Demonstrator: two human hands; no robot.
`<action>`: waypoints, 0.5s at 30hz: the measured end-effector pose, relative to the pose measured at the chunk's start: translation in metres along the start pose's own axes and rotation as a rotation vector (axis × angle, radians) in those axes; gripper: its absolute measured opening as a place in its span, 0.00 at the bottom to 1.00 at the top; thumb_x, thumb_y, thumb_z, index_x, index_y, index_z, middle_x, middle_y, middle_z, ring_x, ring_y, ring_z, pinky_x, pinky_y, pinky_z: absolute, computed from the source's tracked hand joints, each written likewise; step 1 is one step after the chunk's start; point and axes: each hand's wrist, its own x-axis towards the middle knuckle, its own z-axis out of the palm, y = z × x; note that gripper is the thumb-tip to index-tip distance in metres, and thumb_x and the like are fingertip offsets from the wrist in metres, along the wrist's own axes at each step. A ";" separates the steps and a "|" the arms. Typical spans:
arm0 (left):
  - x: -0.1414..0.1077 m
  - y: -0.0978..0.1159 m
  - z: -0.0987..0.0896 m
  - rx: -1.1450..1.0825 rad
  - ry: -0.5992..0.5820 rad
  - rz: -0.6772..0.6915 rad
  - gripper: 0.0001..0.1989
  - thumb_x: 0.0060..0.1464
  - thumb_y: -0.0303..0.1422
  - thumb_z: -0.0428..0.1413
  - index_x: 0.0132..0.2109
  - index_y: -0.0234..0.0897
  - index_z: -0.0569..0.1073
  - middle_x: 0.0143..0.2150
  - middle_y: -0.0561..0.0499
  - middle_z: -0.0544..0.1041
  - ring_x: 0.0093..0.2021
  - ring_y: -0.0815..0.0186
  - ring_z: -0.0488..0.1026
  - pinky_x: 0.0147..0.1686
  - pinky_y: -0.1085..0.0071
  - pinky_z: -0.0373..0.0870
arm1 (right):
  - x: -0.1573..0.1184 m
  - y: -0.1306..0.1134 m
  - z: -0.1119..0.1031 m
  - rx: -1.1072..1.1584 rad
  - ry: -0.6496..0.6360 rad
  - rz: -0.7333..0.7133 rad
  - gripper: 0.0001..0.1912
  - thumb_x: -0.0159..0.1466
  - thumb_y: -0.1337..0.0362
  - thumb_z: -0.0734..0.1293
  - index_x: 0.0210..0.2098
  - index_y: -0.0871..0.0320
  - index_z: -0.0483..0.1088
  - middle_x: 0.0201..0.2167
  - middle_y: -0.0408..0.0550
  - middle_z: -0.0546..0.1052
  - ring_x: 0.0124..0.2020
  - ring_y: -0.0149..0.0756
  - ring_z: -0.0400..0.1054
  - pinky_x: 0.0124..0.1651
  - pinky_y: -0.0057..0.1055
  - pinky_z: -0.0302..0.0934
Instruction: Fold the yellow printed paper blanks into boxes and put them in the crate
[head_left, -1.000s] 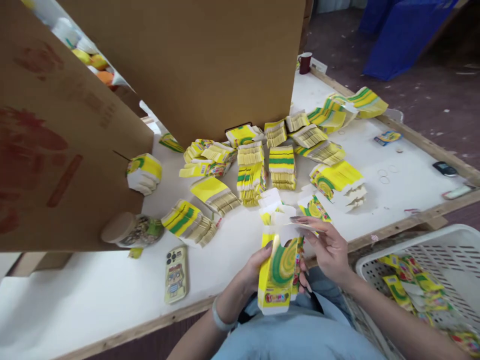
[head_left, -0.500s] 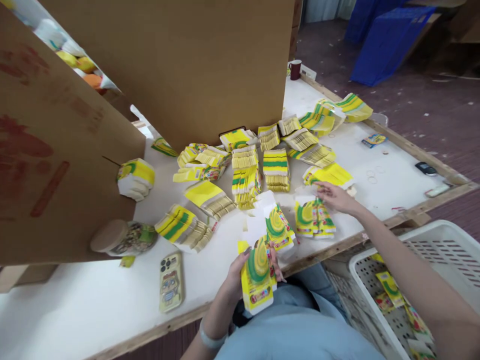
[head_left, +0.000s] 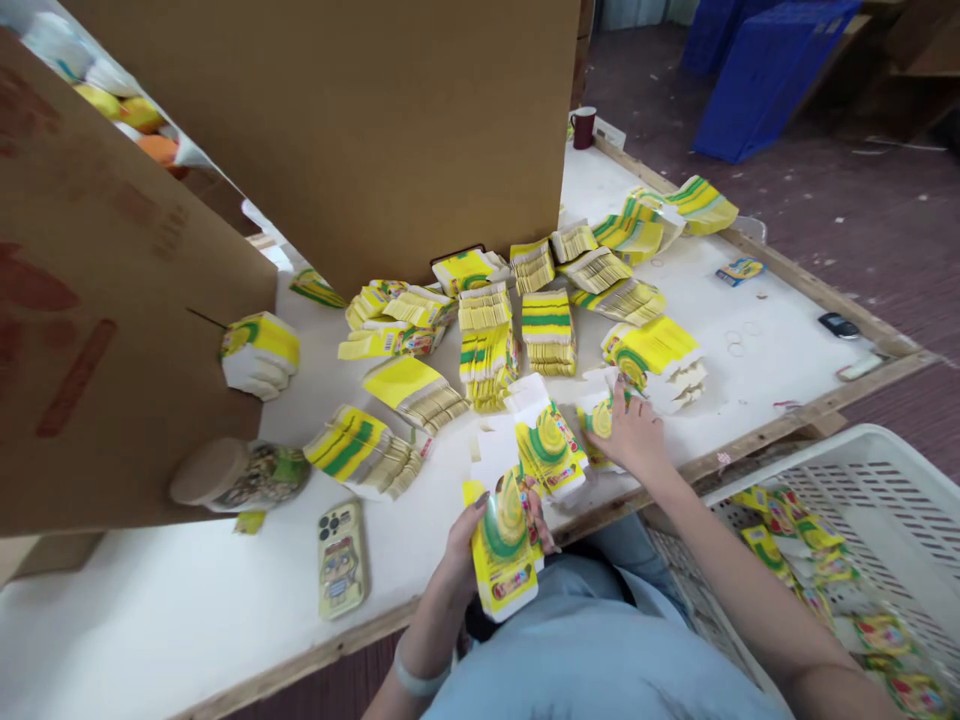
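Note:
Near the table's front edge my left hand [head_left: 463, 545] is closed around a yellow-and-green printed carton [head_left: 504, 560], its fingers showing on both sides. My right hand [head_left: 630, 435] lies over another yellow carton [head_left: 598, 418] on the table and covers much of it. Its fingers are bent down onto the carton; whether they grip it I cannot tell. Between the hands lies a carton [head_left: 551, 445] with its white flap open. Behind my right hand is a stack of yellow cartons [head_left: 660, 350].
Several bundles of flat cartons [head_left: 487, 360] cover the middle of the table. A phone [head_left: 341, 560] and a lidded jar [head_left: 240, 475] sit at left, before cardboard walls [head_left: 360, 120]. A white basket [head_left: 847, 450] holding yellow packets stands at right, below the table's wooden edge.
My right hand has moved left and toward me, now over the cartons it was beside. My left hand still holds its carton. The view has shifted slightly, showing more of the basket.

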 end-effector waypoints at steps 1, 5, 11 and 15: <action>0.000 0.000 0.000 0.000 -0.004 0.007 0.29 0.55 0.52 0.65 0.51 0.30 0.80 0.41 0.44 0.81 0.37 0.58 0.80 0.45 0.61 0.78 | 0.004 0.003 -0.001 -0.004 -0.010 -0.014 0.52 0.65 0.46 0.67 0.76 0.70 0.44 0.59 0.74 0.71 0.60 0.65 0.67 0.55 0.55 0.67; 0.002 0.002 0.001 0.019 -0.041 0.028 0.28 0.53 0.52 0.66 0.50 0.31 0.80 0.39 0.46 0.80 0.34 0.61 0.79 0.46 0.59 0.78 | 0.016 0.015 -0.007 -0.026 -0.047 -0.081 0.51 0.64 0.51 0.69 0.75 0.70 0.44 0.60 0.72 0.71 0.60 0.61 0.66 0.57 0.51 0.65; 0.005 0.004 -0.003 0.024 -0.061 0.026 0.30 0.52 0.51 0.66 0.53 0.32 0.79 0.39 0.46 0.79 0.35 0.60 0.79 0.44 0.59 0.78 | 0.008 0.020 -0.003 -0.043 -0.017 -0.080 0.49 0.65 0.44 0.68 0.73 0.68 0.50 0.63 0.74 0.67 0.62 0.63 0.64 0.58 0.52 0.63; 0.007 0.003 -0.013 0.072 -0.061 -0.001 0.30 0.53 0.54 0.64 0.52 0.33 0.78 0.39 0.45 0.80 0.36 0.57 0.80 0.40 0.61 0.77 | 0.008 0.018 -0.001 -0.012 -0.042 0.014 0.51 0.64 0.45 0.69 0.74 0.67 0.48 0.58 0.72 0.69 0.60 0.63 0.65 0.56 0.52 0.63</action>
